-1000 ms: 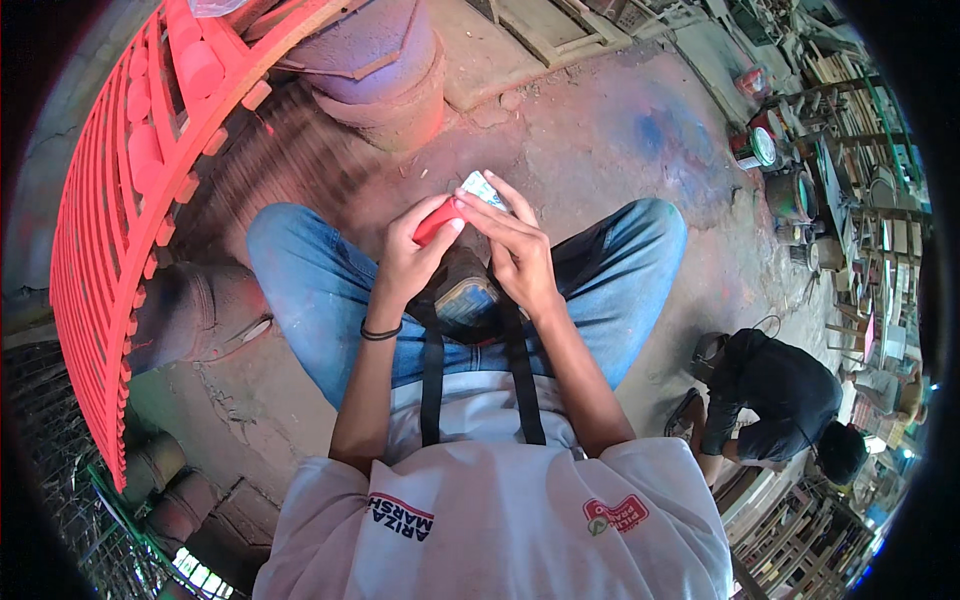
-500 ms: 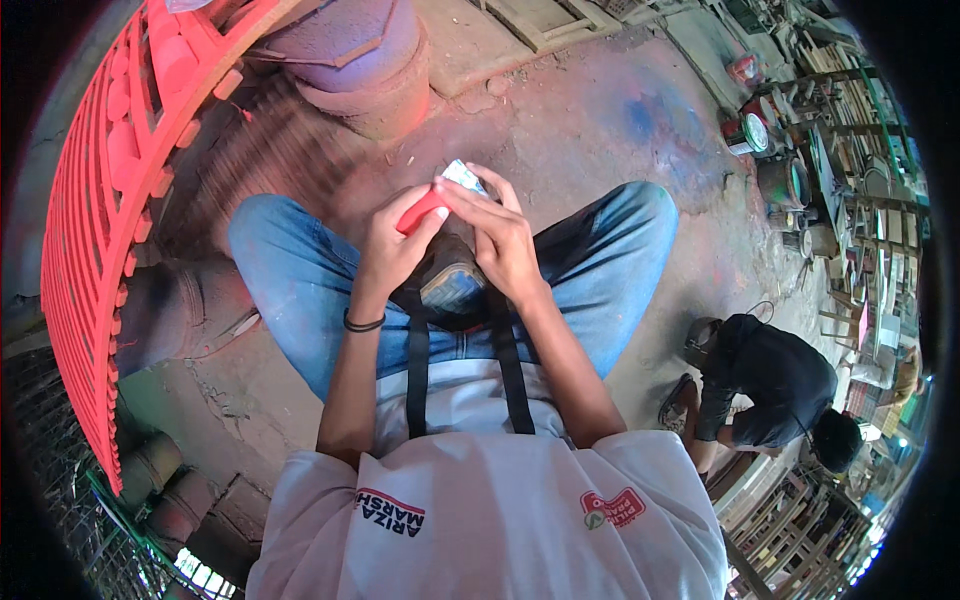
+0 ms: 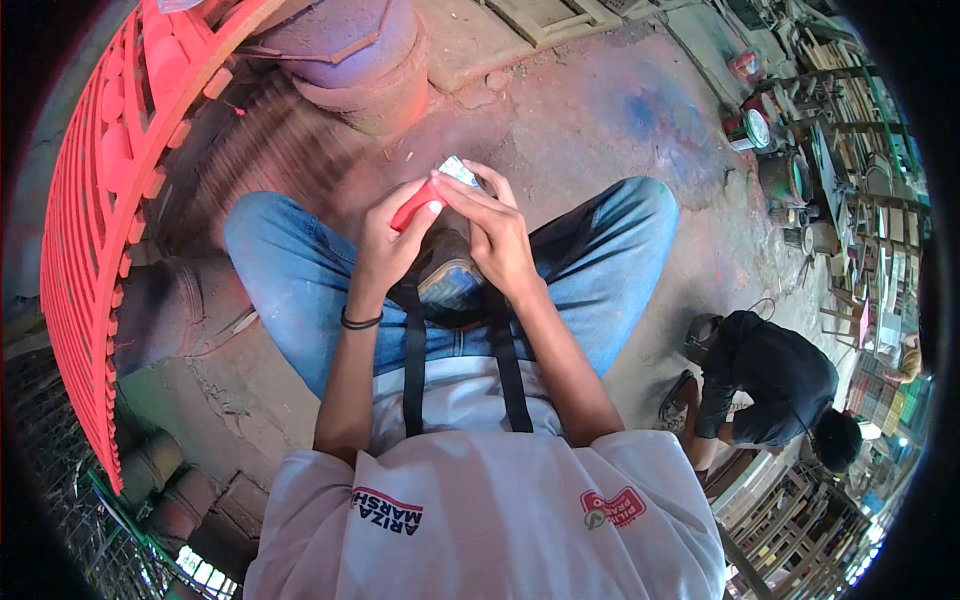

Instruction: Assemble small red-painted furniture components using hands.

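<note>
I sit with my knees apart in blue jeans, both hands raised together above my lap. My left hand (image 3: 388,243) grips a small red object (image 3: 412,207) between thumb and fingers. My right hand (image 3: 493,232) pinches a small white, foil-like piece (image 3: 458,170) at the top end of the red object. The two hands touch each other around it. A black band circles my left wrist. Below the hands a dark pouch (image 3: 449,283) hangs on two black straps over my white shirt.
A red painted railing (image 3: 95,230) curves along the left. A round paint-stained pedestal (image 3: 350,60) stands ahead. Paint cans (image 3: 748,128) and cluttered shelves sit at the right. A person in black (image 3: 765,385) crouches on the stained concrete floor at the lower right.
My hands have stayed together on the red object, shifting slightly as my view moved. The crouching person remains in place.
</note>
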Demonstrator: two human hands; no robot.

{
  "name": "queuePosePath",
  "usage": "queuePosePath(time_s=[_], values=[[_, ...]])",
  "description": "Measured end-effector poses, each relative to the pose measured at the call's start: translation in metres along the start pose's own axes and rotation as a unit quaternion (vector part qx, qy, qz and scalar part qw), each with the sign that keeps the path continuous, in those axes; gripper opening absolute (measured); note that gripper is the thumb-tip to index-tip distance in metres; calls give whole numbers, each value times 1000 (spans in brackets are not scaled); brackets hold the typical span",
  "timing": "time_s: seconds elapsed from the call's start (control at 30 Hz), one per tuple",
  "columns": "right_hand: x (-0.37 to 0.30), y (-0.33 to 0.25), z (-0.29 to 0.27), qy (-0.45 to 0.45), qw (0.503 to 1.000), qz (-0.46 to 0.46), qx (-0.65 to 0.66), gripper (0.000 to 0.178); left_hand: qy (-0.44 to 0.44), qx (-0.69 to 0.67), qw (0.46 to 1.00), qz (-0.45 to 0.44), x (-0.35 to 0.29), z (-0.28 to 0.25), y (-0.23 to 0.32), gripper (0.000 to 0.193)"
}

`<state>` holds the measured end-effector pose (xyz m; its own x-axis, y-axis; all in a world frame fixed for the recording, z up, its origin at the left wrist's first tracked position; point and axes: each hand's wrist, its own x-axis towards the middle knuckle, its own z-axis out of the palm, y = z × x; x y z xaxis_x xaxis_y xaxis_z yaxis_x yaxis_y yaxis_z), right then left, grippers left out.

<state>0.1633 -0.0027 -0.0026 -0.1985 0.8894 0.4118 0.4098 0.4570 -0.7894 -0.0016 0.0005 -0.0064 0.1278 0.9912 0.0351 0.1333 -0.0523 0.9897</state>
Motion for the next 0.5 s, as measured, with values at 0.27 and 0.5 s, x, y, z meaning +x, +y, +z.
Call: queuePosePath(time_s=[0.27, 0.5], values=[[2, -2, 0, -5, 1000, -2, 6, 59, 16, 21, 1000, -1, 2, -4, -7, 28], [-1, -5, -3, -2, 1000, 3, 2, 58, 6, 8, 1000, 20, 1, -2, -7, 32]])
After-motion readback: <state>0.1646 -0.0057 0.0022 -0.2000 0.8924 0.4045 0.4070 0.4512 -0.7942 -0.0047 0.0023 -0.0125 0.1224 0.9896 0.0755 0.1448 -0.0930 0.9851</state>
